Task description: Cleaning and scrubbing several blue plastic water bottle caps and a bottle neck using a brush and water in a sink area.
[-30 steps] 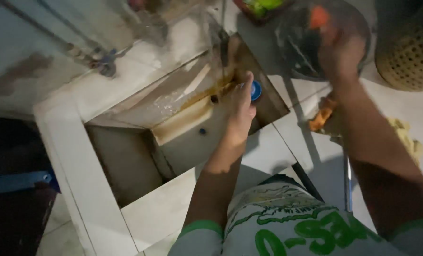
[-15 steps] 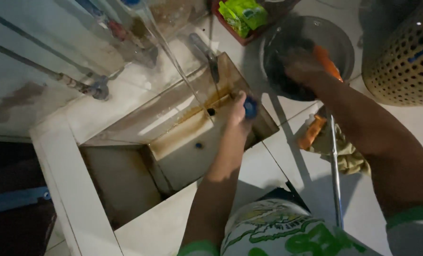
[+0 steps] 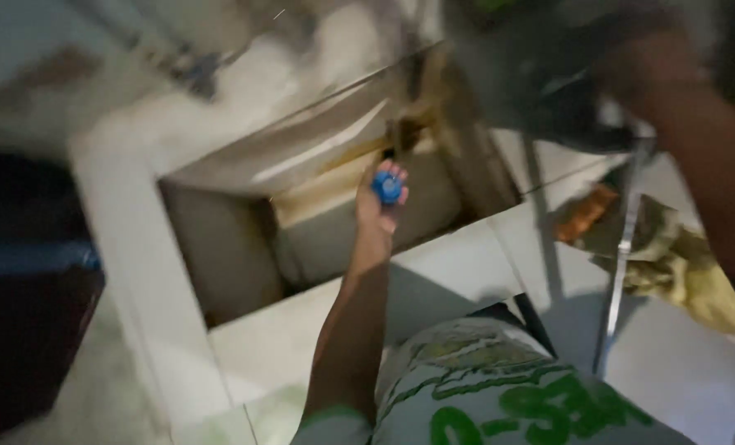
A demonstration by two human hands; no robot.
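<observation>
The picture is motion-blurred. My left hand (image 3: pixel 380 206) reaches out over a sunken tiled basin (image 3: pixel 433 272) and pinches a small round blue cap (image 3: pixel 389 187) in its fingertips. My right hand (image 3: pixel 652 78), at the top right, grips the rim of a dark round bowl (image 3: pixel 540 91) that hangs over the basin's far right corner. Blur hides what is inside the bowl. The basin's floor is pale, with a brownish stain along its back wall.
A metal tap and pipe (image 3: pixel 194 70) run along the wall at the upper left. On the white tiled counter to the right lie an orange object (image 3: pixel 586 213), a crumpled yellowish cloth (image 3: pixel 680 264) and a thin metal rod (image 3: pixel 623 255). Dark floor lies at the left.
My left hand has drawn back from the basin's far corner with the blue cap. The dark bowl has shifted left toward the basin with my right hand. The camera swung.
</observation>
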